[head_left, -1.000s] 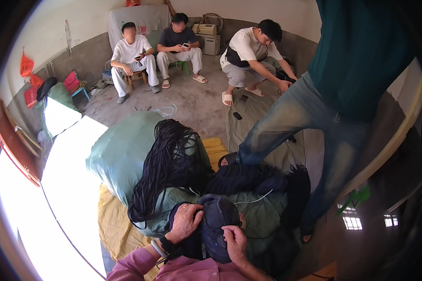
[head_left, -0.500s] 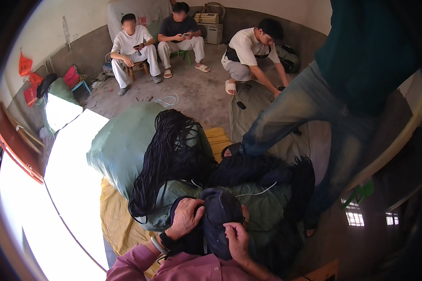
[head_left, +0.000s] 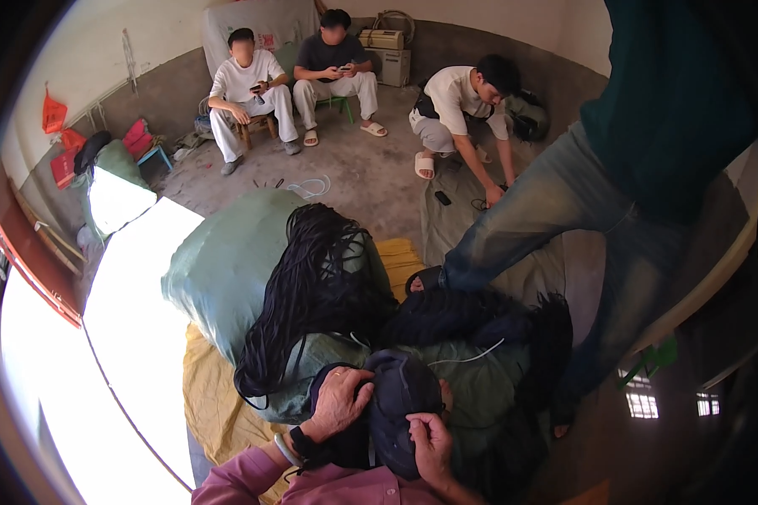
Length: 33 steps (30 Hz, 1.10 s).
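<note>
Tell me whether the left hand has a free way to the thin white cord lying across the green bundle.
Probably yes. The left hand rests on the dark cloth bundle, and the white cord lies exposed on the green bundle just beyond, with only that dark cloth to reach over.

Matt dark cloth bundle, glossy black cord hank, woven green plastic sack, rough concrete floor

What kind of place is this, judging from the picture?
Probably a plain workshop or storeroom for packing goods. It has a bare concrete floor, a big stuffed green sack with bundles of black cord on it, and people sitting on low stools by the wall.
</note>
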Available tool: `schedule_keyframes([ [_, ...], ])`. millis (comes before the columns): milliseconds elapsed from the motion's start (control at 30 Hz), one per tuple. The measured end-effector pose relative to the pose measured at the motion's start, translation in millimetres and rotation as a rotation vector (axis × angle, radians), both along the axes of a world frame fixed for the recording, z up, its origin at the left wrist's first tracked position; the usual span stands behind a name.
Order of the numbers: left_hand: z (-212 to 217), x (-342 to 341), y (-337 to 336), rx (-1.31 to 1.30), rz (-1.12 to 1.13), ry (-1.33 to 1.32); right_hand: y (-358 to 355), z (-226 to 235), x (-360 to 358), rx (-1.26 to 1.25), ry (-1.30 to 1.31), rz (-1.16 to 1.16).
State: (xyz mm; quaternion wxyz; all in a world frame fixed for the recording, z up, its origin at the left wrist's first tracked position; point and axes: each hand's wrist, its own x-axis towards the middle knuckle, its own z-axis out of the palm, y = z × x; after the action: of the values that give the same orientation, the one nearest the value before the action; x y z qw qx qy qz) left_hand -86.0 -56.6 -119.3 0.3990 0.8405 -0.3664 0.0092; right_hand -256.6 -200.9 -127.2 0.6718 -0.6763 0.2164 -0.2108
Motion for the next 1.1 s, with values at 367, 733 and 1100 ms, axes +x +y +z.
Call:
schedule_keyframes([
  [367, 3, 7, -1, 0.006, 0.017, 0.005, -1, 6, 7, 0.036, 0.0, 0.027],
  [733, 2, -1, 1, 0.003, 0.001, 0.005, 6, 19, 1, -0.135, -0.002, -0.066],
  [1100, 3, 2, -1, 0.001, 0.018, -0.01, -1, 4, 3, 0.082, 0.02, -0.008],
])
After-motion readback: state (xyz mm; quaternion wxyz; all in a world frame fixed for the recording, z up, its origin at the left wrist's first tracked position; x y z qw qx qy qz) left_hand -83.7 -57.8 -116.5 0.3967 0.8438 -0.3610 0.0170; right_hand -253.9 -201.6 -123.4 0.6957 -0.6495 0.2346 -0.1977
